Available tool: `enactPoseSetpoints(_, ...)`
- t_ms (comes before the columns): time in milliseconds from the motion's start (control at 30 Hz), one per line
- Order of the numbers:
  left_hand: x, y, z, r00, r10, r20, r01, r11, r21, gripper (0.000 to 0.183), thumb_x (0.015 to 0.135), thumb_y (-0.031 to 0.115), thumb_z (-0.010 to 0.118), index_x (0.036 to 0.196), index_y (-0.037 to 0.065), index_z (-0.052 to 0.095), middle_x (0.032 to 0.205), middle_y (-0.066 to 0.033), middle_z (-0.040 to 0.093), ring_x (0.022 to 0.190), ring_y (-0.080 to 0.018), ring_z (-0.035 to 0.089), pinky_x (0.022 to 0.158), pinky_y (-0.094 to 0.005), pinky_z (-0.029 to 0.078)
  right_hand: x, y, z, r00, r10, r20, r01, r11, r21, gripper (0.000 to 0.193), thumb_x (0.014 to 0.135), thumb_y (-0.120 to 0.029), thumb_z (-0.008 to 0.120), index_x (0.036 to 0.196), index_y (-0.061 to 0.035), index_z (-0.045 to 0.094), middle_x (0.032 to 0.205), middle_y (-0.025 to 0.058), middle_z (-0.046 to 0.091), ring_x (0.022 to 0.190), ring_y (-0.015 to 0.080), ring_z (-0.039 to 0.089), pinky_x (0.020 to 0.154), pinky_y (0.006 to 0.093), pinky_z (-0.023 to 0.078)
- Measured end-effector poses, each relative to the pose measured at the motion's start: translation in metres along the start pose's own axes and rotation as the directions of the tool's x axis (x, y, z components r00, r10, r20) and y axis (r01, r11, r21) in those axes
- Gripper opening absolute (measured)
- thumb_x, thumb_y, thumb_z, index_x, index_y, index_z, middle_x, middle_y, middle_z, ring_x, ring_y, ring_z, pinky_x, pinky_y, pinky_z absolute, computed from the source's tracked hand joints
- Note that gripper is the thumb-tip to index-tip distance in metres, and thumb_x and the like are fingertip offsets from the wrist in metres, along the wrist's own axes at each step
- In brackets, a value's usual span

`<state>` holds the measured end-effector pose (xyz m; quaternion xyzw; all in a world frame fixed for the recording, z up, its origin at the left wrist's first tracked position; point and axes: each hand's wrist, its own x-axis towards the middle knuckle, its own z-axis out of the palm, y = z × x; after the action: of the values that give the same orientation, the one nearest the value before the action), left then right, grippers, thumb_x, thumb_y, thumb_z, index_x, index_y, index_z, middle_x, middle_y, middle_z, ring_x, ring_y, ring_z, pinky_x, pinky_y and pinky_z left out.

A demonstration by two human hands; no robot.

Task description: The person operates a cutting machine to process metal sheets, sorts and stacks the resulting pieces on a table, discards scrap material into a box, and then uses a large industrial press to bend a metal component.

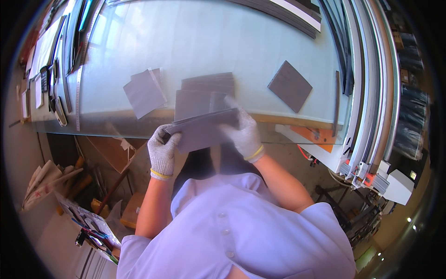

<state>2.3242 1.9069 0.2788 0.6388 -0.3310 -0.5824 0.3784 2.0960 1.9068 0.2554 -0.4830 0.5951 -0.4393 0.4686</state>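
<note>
In front of my body I hold several thin grey square sheets [200,135], tilted above the table's near edge. My left hand [161,149], in a white knit glove with a yellow cuff, is closed on their left end, thumb in front. At their right end my right hand [245,132], gloved alike, grips with thumb in front; its fingers are smeared by motion. Just beyond lies a fanned pile of similar grey sheets [206,83]. A few more flat grey sheets [143,95] rest to the left, and a darker square stack [290,87] sits to the right.
The glass-topped table [223,46] carries a long ruler [80,88], a cutter knife [60,111] and a calculator [44,79] at left. Dark strips [278,14] lie at the far side. A metal rail [371,93] runs along the right. Cardboard [114,151] stands below.
</note>
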Motion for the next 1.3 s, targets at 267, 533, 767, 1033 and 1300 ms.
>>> enactPoseSetpoints(267,0.032,-0.011,0.012,0.966,0.233,-0.109,-0.09,0.702,0.706,0.039,0.081,0.017,0.073,0.115,-0.001,0.062,0.1,-0.0142,0.065,0.092,-0.0257,0.064,0.085,-0.0348,0.05,0.023,0.021,-0.158,0.834,0.218,-0.507,-0.082,0.957,0.278,0.044,0.088,-0.01,0.068,0.128,-0.0007,0.053,0.119,0.0081,0.06,0.105,0.0184,0.059,0.092,0.0327,0.048)
enactPoseSetpoints(533,0.048,-0.025,0.021,0.97,0.241,-0.043,-0.093,0.524,0.846,0.035,0.073,0.026,0.079,0.089,-0.001,0.064,0.088,-0.0167,0.067,0.083,-0.0351,0.064,0.076,-0.0424,0.05,0.03,0.034,-0.122,0.877,-0.362,-0.315,-0.118,0.475,-0.872,0.068,0.076,-0.028,0.078,0.135,-0.0073,0.05,0.134,0.0184,0.051,0.126,0.0369,0.045,0.108,0.0433,0.036)
enactPoseSetpoints(767,0.05,-0.03,0.002,0.985,0.167,-0.034,-0.099,0.722,0.685,0.021,0.078,0.015,0.074,0.093,0.001,0.07,0.087,-0.0162,0.069,0.079,-0.0295,0.067,0.075,-0.0358,0.052,0.006,0.021,-0.007,0.953,-0.117,0.278,0.294,0.568,-0.769,0.077,0.07,-0.034,0.078,0.137,-0.0097,0.048,0.14,0.0106,0.045,0.126,0.033,0.043,0.106,0.0478,0.032)
enactPoseSetpoints(1033,0.058,-0.035,-0.047,0.991,0.067,-0.111,-0.043,0.977,0.208,0.01,0.087,0.005,0.067,0.093,-0.003,0.067,0.079,-0.0024,0.064,0.073,-0.0082,0.055,0.069,-0.0243,0.047,0.007,0.016,-0.008,0.947,-0.077,0.312,0.309,0.489,-0.816,0.084,0.07,-0.041,0.078,0.14,-0.0064,0.046,0.142,0.0076,0.043,0.128,0.0299,0.041,0.107,0.044,0.034)
enactPoseSetpoints(1300,0.06,-0.005,-0.081,0.938,0.227,-0.264,-0.083,0.882,0.464,0.025,0.088,0.022,0.069,0.09,-0.002,0.066,0.076,-0.0049,0.064,0.068,-0.0106,0.056,0.064,-0.0261,0.047,0.012,0.007,-0.005,0.942,-0.093,0.324,0.327,0.478,-0.815,0.071,0.072,-0.039,0.077,0.131,-0.0062,0.055,0.147,0.0105,0.04,0.132,0.0342,0.036,0.109,0.047,0.032)
